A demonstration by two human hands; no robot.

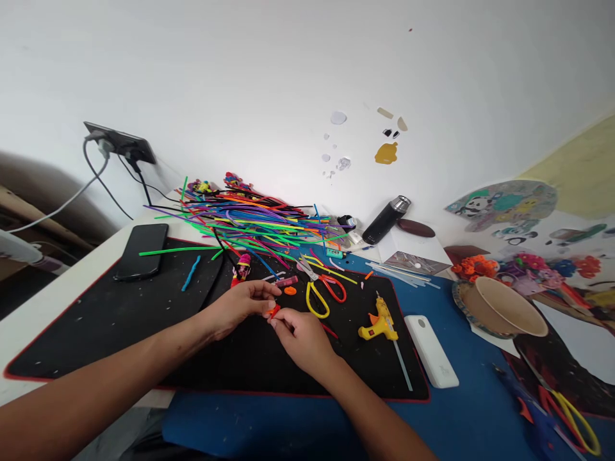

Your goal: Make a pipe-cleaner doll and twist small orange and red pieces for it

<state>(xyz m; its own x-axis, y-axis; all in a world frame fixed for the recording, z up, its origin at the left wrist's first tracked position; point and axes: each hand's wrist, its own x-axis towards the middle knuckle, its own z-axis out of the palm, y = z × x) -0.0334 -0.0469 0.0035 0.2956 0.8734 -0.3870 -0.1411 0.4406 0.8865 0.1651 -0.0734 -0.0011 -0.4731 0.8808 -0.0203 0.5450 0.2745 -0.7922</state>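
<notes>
left hand [235, 310] + right hand [300, 336]: fingers of both pinched on small orange piece [273, 312] | piece between fingertips, over black mat [120, 320] | scissors [319, 291] just beyond, nearer right hand

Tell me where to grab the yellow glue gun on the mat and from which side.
Grip the glue gun by its handle, the thick part pointing toward the lower left, near the right hand. It lies flat on the black mat with its nozzle pointing away toward the wall and a glue stick trailing back to the lower right. Come from above on the left, clear of nozzle and stick.
</notes>
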